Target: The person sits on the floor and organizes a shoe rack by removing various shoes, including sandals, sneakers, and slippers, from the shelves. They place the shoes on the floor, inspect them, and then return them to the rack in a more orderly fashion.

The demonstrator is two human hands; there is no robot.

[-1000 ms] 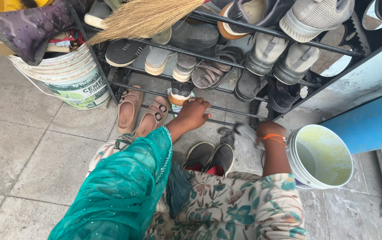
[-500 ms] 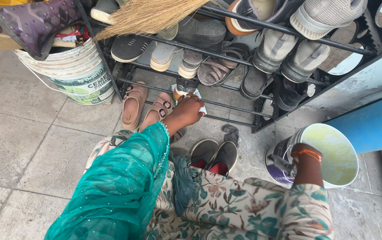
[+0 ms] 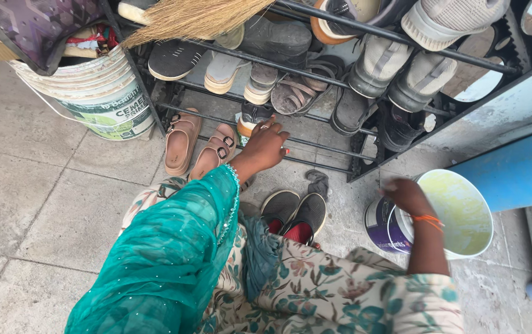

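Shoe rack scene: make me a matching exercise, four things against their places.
Things:
1. left hand
2. right hand
3. tan sandals
4. broom

Places:
A. at the rim of the small bucket
B. across the top of the shoe rack
C. on the floor, between the big white bucket and the left hand
D. on the rack's lowest bars, by a small shoe

Pairs: 1-D, 2-A, 3-C, 4-B
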